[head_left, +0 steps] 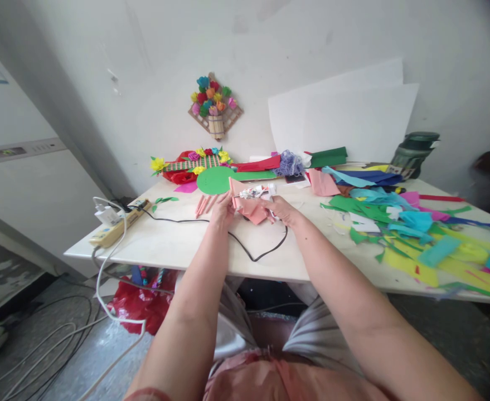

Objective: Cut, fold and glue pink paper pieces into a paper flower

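Note:
My left hand (223, 208) is closed on the left edge of a folded sheet of pink paper (252, 210) above the table. My right hand (285, 211) grips a white glue gun (259, 192), its nozzle pointing left over the paper. A black cord (253, 259) loops from near that hand across the tabletop. Just left of my left hand lie several rolled pink paper sticks (205, 205). Behind the hands, a round green sheet (215, 180) rests on the table. Fingers partly hide the gun's handle.
A power strip (115, 225) with a white charger sits at the table's left edge. Colourful paper scraps (420, 223) cover the right side, with a dark green bottle (414, 156) behind. Paper flowers (203, 161) lie at the back. A red plastic bag (140, 303) is below.

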{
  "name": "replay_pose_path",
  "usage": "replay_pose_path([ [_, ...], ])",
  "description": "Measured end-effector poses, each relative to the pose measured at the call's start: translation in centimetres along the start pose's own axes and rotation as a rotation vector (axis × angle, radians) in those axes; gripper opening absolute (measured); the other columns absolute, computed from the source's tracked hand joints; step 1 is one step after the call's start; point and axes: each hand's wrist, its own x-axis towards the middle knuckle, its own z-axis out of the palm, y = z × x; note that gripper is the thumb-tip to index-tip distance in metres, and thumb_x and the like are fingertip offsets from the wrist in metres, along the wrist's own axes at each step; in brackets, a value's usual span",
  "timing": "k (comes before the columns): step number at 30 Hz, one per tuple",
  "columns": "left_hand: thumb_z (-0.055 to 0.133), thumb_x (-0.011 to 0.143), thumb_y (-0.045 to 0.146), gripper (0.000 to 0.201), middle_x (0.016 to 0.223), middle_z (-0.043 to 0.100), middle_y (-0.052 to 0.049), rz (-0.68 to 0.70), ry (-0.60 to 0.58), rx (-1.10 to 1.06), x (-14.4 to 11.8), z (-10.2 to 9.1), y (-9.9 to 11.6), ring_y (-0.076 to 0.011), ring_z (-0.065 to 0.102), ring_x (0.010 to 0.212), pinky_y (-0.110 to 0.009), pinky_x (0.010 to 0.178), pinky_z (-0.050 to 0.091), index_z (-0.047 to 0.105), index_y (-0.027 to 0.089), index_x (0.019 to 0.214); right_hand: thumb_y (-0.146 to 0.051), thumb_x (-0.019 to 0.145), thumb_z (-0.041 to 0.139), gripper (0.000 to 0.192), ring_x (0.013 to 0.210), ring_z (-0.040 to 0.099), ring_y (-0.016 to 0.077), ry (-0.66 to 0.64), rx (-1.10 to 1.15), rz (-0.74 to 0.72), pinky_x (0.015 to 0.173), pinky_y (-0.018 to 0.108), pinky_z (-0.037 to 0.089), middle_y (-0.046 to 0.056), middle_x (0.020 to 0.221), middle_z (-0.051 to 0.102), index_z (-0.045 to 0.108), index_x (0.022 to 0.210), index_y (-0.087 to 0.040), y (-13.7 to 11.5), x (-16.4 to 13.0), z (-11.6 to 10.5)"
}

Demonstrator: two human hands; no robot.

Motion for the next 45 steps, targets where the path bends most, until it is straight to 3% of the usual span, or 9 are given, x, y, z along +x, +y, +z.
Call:
replay_pose_path([
  [10,0.071,0.068,0.011,0.012,0.063,0.065,0.002,0.016,0.012,0.031,0.28,-0.39,-0.13,-0.0071,0.06,0.056,-0.017,0.056,0.045,0.067,0.015,0.078,-0.049,0.07,0.069,0.042,0.026,0.038,0.0059,0.0,-0.004,0.02,0.026,0.02,0.032,-0.003,0.041,0.05,0.048,0.054,-0.016,-0.22,-0.17,0.07],
  [19,0.066,0.071,0.006,0.008,0.061,0.065,0.001,-0.015,0.042,0.009,0.01,-0.12,0.14,-0.007,0.057,0.053,-0.017,0.052,0.043,0.065,0.014,0.068,-0.05,0.067,0.071,0.043,0.026,0.038,0.0059,-0.012,0.001,0.03,0.026,0.02,0.032,-0.003,0.041,0.05,0.049,0.053,-0.016,-0.37,-0.31,0.15],
  [33,0.072,0.067,0.013,0.019,0.069,0.066,0.0,0.0,0.046,0.059,0.3,-0.94,0.06,-0.0073,0.058,0.056,-0.017,0.054,0.045,0.068,0.015,0.086,-0.046,0.072,0.067,0.038,0.026,0.038,0.0061,-0.031,-0.037,0.026,0.026,0.02,0.031,-0.003,0.041,0.05,0.051,0.057,-0.015,-0.17,-0.3,0.04],
  [39,0.066,0.072,0.008,0.007,0.066,0.065,-0.001,-0.011,0.032,0.034,0.23,-0.82,0.14,-0.0063,0.055,0.052,-0.017,0.054,0.045,0.068,0.013,0.077,-0.045,0.074,0.066,0.037,0.026,0.038,0.006,-0.039,-0.052,0.024,0.025,0.019,0.03,-0.004,0.042,0.049,0.053,0.058,-0.014,-0.15,-0.35,0.0],
  [45,0.064,0.073,0.009,0.011,0.074,0.068,-0.003,0.0,0.055,0.064,0.16,-0.76,0.13,-0.0105,0.061,0.063,-0.02,0.06,0.046,0.069,0.016,0.079,-0.046,0.072,0.067,0.037,0.026,0.039,0.0064,-0.034,-0.048,0.018,0.026,0.02,0.032,-0.004,0.041,0.048,0.053,0.058,-0.014,-0.3,-0.38,0.1],
])
